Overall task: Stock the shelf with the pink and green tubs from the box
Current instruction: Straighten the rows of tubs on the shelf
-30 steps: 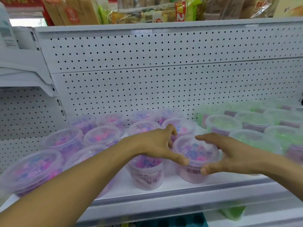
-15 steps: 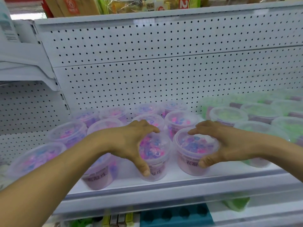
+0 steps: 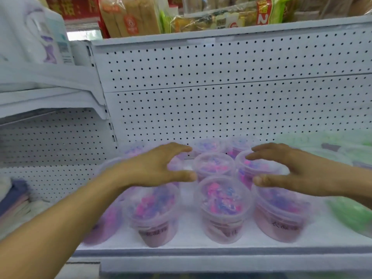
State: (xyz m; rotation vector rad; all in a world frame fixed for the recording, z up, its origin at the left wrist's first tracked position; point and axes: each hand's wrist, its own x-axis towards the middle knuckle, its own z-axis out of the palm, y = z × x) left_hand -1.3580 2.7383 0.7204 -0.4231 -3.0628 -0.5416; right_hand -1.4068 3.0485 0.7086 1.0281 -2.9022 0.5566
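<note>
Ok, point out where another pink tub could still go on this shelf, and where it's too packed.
Bare shelf shows between the front pink tubs, and in a strip along the front edge. A small gap also shows behind them, between the left hand and the middle-row tub. The back rows look tightly packed, and the green tubs crowd the right end.

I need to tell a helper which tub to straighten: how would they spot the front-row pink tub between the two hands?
Find the white pegboard shelf and its front row of pink tubs. The middle tub stands in the gap between the left hand and right hand; neither hand covers its lid, unlike the tubs beside it.
</note>
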